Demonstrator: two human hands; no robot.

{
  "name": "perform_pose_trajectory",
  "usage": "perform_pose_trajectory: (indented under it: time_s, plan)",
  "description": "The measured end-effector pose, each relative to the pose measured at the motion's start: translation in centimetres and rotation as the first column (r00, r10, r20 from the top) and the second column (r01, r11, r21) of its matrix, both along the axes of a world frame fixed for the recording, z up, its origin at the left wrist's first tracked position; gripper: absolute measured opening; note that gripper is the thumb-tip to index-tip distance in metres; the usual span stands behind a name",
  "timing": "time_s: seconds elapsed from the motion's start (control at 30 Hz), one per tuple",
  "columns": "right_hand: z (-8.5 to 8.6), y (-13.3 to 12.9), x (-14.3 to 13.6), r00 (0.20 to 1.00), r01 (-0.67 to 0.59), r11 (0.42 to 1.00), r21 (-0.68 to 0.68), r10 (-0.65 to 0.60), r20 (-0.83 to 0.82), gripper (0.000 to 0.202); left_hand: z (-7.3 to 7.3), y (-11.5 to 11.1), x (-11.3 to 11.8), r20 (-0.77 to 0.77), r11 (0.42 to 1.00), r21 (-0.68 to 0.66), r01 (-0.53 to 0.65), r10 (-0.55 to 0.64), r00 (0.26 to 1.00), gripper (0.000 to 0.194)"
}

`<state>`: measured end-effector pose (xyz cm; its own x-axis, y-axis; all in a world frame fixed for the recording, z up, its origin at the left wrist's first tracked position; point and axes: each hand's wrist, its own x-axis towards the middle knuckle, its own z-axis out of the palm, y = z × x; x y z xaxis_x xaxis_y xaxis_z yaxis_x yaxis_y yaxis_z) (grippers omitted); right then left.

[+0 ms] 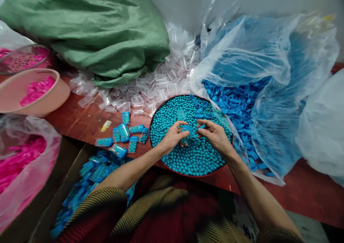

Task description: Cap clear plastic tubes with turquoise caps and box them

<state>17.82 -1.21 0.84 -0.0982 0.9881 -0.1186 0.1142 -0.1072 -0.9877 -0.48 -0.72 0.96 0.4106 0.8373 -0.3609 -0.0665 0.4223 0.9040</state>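
Both my hands are over a round red-rimmed tray (151,128) filled with turquoise beads (193,160). My left hand (173,137) is closed, its fingers curled round a small blue plastic piece (187,129); I cannot make out whether a clear container is joined to it. Opposite, a blue plastic cap (201,127) is pinched between the thumb and fingers of my right hand (215,134). Several loose blue caps (199,111) lie on the beads beyond my fingers. A clear small container (181,114) rests on the beads near my left fingertips.
Bead-filled containers with blue caps (123,132) lie left of the tray, and more fill a box (94,171) below. Empty clear containers (139,96) spill from a green sack (107,31). A plastic bag of blue caps (233,99) lies right. Pink pieces (37,90) sit in a basin (60,90).
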Motion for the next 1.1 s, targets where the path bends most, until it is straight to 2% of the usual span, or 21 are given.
perform_pose_trajectory:
  time_s: [0.07, 0.13, 0.2, 0.27, 0.37, 0.43, 0.47, 0.57, 0.63, 0.73, 0.83, 0.97, 1.03, 1.1]
  plan:
    - [-0.3, 0.0, -0.6, 0.999, 0.053, 0.998, 0.032, -0.053, 0.009, 0.060, 0.0, 0.0, 0.1, -0.039, 0.999, 0.042, 0.017, -0.016, 0.999, 0.040]
    - [-0.4, -0.2, -1.3, 0.992, 0.065, 0.994, 0.092, -0.074, 0.101, 0.058, 0.0, -0.1, 0.2, -0.082, 0.994, 0.106, 0.030, -0.021, 0.996, 0.037]
    - [-0.3, -0.6, -2.0, 0.965, 0.010, 0.984, 0.178, -0.056, 0.256, 0.046, -0.1, -0.2, 0.3, -0.109, 0.987, 0.158, 0.021, -0.004, 0.994, 0.038]
    - [-0.2, -1.1, -2.5, 0.918, -0.116, 0.964, 0.239, 0.012, 0.397, 0.043, -0.2, -0.3, 0.3, -0.105, 0.983, 0.185, -0.016, 0.036, 0.994, 0.042]
    - [-0.2, -2.0, -3.3, 0.838, -0.279, 0.917, 0.284, 0.087, 0.539, 0.068, -0.1, -0.5, 0.3, -0.058, 0.982, 0.181, -0.062, 0.073, 0.996, 0.045]
    - [-0.4, -2.5, -3.9, 0.783, -0.298, 0.902, 0.311, 0.045, 0.621, 0.086, 0.2, -0.6, 0.4, -0.026, 0.982, 0.174, -0.067, 0.072, 0.997, 0.044]
    - [-0.5, -2.7, -4.1, 0.756, -0.285, 0.902, 0.325, 0.002, 0.655, 0.087, 0.4, -0.6, 0.5, -0.009, 0.983, 0.173, -0.068, 0.070, 0.997, 0.042]
    - [-0.8, -2.8, -4.7, 0.694, -0.231, 0.894, 0.384, -0.125, 0.709, 0.078, 1.0, -0.6, 0.7, 0.037, 0.979, 0.182, -0.088, 0.083, 0.996, 0.033]
    - [-1.1, -2.6, -4.9, 0.670, -0.242, 0.872, 0.426, -0.167, 0.723, 0.075, 1.0, -0.7, 0.9, 0.020, 0.976, 0.185, -0.112, 0.110, 0.994, 0.027]
    - [-1.9, -2.3, -4.9, 0.634, -0.305, 0.850, 0.430, -0.156, 0.757, 0.072, 0.5, -1.0, 1.0, -0.071, 0.968, 0.204, -0.147, 0.164, 0.984, 0.021]
    - [-2.6, -2.4, -5.3, 0.593, -0.345, 0.858, 0.381, -0.115, 0.797, 0.070, -0.4, -1.3, 0.9, -0.161, 0.957, 0.264, -0.118, 0.164, 0.973, 0.017]
    - [-2.3, -3.2, -6.4, 0.555, -0.380, 0.884, 0.273, -0.019, 0.832, 0.070, -0.7, -1.0, -0.9, -0.326, 0.941, 0.336, 0.026, 0.091, 0.941, 0.015]
    - [-1.8, -3.5, -6.7, 0.540, -0.443, 0.870, 0.218, 0.064, 0.839, 0.068, -0.2, -0.6, -3.2, -0.443, 0.933, 0.338, 0.124, 0.041, 0.895, 0.019]
    - [-1.5, -3.5, -6.4, 0.547, -0.481, 0.854, 0.199, 0.116, 0.829, 0.059, 0.5, -0.2, -6.4, -0.556, 0.916, 0.360, 0.176, 0.060, 0.829, 0.027]
